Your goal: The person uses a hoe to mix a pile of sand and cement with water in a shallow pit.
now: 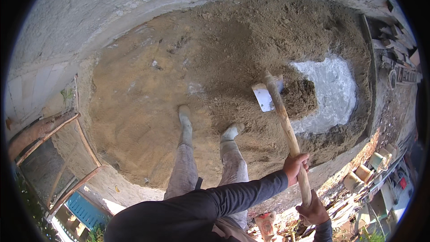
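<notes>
Two hands are holding one long wooden handle (286,125) of a hoe. The handle is running up and a little to the left, away from the person, and its flat metal blade (264,97) is sitting in the sand pile (179,85), just beside a wet grey puddle (331,92). The left hand (295,166) is wrapping tight around the handle, higher up and nearer the blade. The right hand (313,210) is closing around the very end of the handle, closest to the body. So the blade is lying far ahead of both grips. The person's two feet (208,121) are standing on the sand, left of the handle.
</notes>
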The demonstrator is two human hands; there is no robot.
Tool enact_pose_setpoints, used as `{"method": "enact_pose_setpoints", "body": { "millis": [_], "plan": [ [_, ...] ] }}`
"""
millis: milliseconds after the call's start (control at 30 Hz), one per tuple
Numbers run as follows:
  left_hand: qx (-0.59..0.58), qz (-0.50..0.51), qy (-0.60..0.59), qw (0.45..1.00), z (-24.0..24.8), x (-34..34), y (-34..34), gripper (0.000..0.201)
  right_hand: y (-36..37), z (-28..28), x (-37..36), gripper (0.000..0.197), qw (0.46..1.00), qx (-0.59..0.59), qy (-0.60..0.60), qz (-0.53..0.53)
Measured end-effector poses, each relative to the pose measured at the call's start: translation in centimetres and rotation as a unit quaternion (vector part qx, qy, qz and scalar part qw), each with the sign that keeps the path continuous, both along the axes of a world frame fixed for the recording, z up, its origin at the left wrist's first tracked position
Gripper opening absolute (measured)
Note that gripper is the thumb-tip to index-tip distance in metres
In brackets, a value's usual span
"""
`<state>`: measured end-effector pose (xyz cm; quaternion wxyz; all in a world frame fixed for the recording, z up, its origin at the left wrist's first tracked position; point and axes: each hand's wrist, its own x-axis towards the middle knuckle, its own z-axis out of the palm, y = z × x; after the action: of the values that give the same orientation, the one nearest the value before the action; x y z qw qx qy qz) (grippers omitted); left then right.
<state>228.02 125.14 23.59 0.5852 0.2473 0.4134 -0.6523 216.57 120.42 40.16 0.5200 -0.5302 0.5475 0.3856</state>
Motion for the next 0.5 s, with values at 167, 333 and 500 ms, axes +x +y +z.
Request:
{"method": "enact_pose_setpoints", "body": {
  "millis": [167, 333, 500],
  "plan": [
    [0.176, -0.005, -0.167, 0.97, -12.4, 11.3, 9.3, 0.02, 7.4, -20.0, 8.0, 0.039, 0.954, 0.218, -0.17, -0.118],
    [0.338, -0.07, -0.282, 0.895, -31.2, 31.3, 20.0, 0.013, 18.0, -38.2, 26.7, 0.019, 0.911, 0.281, -0.208, -0.217],
    [0.364, -0.145, -0.268, 0.88, -38.0, 36.8, 24.1, 0.008, 21.7, -43.6, 32.2, 0.022, 0.909, 0.281, -0.185, -0.246]
  ]
}}
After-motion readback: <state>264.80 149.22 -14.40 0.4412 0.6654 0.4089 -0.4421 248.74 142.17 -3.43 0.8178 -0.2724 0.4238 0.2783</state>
